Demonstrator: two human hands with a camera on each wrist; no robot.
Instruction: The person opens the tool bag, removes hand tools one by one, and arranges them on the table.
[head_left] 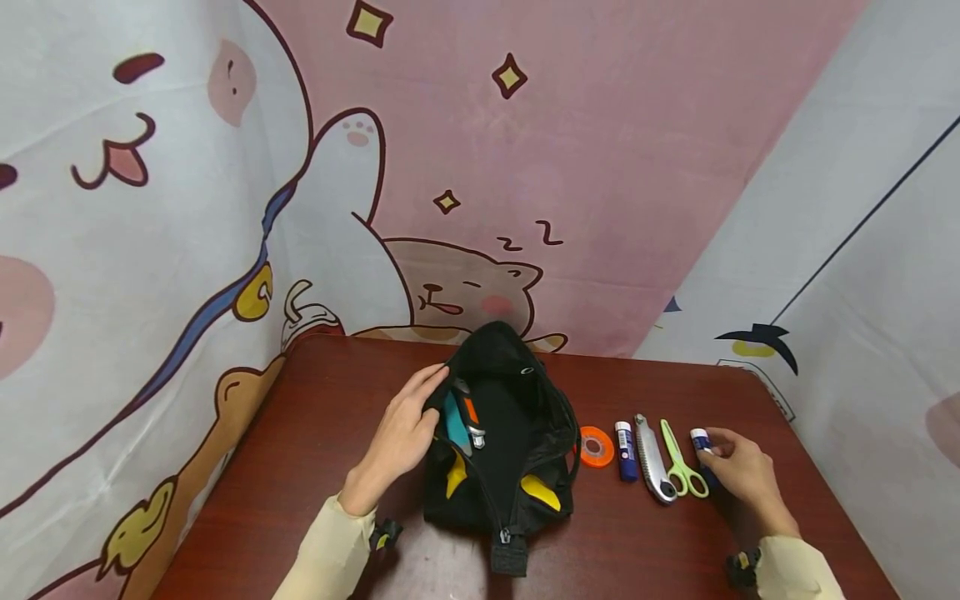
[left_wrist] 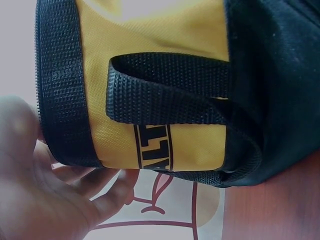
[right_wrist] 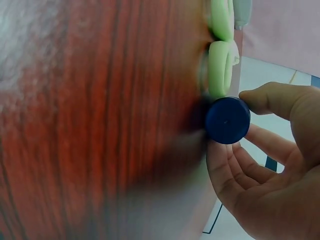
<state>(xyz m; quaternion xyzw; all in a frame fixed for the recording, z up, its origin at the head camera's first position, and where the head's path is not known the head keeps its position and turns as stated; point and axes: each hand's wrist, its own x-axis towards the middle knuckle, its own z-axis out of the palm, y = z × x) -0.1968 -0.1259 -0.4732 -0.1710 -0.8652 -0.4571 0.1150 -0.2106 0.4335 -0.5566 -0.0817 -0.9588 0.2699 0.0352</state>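
A black tool bag (head_left: 510,433) with yellow panels stands unzipped on the table. My left hand (head_left: 403,425) grips its left rim; in the left wrist view the fingers (left_wrist: 112,192) lie along the yellow side panel (left_wrist: 165,30), near a black webbing loop (left_wrist: 165,102). Inside the bag are a teal item (head_left: 455,425) and an orange-and-black tool (head_left: 470,410) with a metal end. At the right, my right hand (head_left: 742,471) pinches a blue-and-white glue stick (head_left: 701,440) between thumb and fingers. Its round blue end (right_wrist: 227,120) faces the right wrist camera, close beside the green scissor handles (right_wrist: 220,67).
Between bag and right hand lie an orange tape roll (head_left: 597,447), another glue stick (head_left: 626,452), a grey utility knife (head_left: 655,460) and light green scissors (head_left: 682,462). A cartoon-printed cloth (head_left: 600,167) hangs behind the brown table (head_left: 300,467).
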